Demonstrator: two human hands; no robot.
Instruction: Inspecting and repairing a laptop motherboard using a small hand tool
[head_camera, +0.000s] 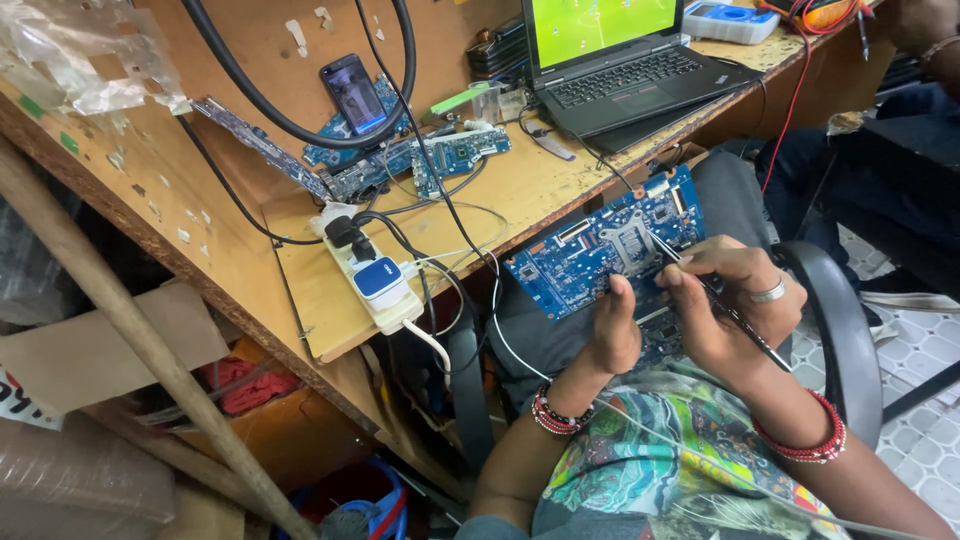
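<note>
left hand pinches blue circuit board at its 6 o'clock edge; right hand pinches thin probe. risk: tip slips, bridging contacts; unsupported board tilts.

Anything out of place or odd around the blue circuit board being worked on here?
Nothing looks damaged. The blue circuit board rests on the lap rather than the wooden bench, steadied by the left hand while the right hand holds a thin dark tool to it.
</note>
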